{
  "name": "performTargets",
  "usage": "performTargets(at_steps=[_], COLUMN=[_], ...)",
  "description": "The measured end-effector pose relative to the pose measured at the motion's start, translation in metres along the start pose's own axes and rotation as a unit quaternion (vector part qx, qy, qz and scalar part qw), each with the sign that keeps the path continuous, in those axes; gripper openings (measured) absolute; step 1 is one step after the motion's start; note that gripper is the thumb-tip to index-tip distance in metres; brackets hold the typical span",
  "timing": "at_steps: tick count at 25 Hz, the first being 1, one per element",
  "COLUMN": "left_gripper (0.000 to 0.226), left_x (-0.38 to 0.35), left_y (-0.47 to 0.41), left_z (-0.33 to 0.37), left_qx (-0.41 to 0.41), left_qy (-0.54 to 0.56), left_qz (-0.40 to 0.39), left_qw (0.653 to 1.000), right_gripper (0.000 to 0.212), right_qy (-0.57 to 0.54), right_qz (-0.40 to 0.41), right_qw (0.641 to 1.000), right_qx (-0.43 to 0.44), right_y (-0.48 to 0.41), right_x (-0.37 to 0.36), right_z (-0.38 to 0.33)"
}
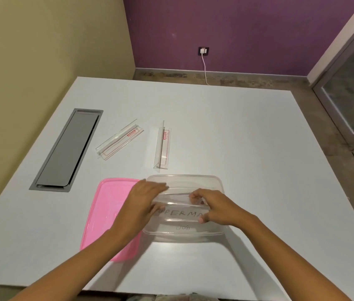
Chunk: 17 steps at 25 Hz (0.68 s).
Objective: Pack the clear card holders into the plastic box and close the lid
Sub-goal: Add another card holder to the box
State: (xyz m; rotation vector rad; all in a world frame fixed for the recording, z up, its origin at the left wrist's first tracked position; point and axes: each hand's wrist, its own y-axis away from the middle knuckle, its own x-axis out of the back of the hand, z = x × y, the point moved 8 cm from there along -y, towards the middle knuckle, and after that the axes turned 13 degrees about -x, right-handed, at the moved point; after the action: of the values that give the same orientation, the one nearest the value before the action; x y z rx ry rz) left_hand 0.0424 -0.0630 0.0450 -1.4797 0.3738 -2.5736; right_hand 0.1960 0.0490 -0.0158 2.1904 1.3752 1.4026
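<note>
A clear plastic box [184, 181] stands open on the white table in front of me, with handwriting on its near wall. Over its opening, my left hand [143, 203] and my right hand [213, 208] together hold a clear card holder [177, 197] by its two ends. Two more clear card holders with red labels lie farther back: one slanted card holder [120, 139] at the left, one upright-lying card holder [162, 146] nearer the box. The pink lid [104, 213] lies flat to the left of the box, partly under my left forearm.
A grey cable hatch [67, 149] is set into the table at the far left. A wall socket [203, 51] with a white cable sits on the purple wall behind. A glass door frame stands at the right.
</note>
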Motion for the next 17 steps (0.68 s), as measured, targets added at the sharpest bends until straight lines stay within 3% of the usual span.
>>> performTargets(at_steps=[4,9,14,17], left_gripper=[0.029,0.027,0.027,0.028], left_x=[-0.033,-0.068,-0.075,-0.079], left_y=[0.012,0.018,0.020,0.017], left_z=[-0.005,-0.014,-0.020,-0.022], left_qx=[0.013,0.027,0.041,0.041], left_qy=[0.016,-0.010,-0.032,-0.044], left_qz=[-0.107,-0.195,-0.200,-0.212], left_qw=[0.994,0.980,0.979,0.975], right_gripper=[0.069,0.068,0.068,0.057], right_qy=[0.057,0.162,0.200,0.213], right_qz=[-0.010,0.001,0.017,0.035], right_qw=[0.998,0.986,0.979,0.976], right_qx=[-0.030,-0.030,-0.024,-0.022], right_y=[-0.006,-0.010,-0.012,-0.015], right_x=[-0.014,-0.033,-0.040,-0.041], right_z=[0.014,0.022,0.020,0.016])
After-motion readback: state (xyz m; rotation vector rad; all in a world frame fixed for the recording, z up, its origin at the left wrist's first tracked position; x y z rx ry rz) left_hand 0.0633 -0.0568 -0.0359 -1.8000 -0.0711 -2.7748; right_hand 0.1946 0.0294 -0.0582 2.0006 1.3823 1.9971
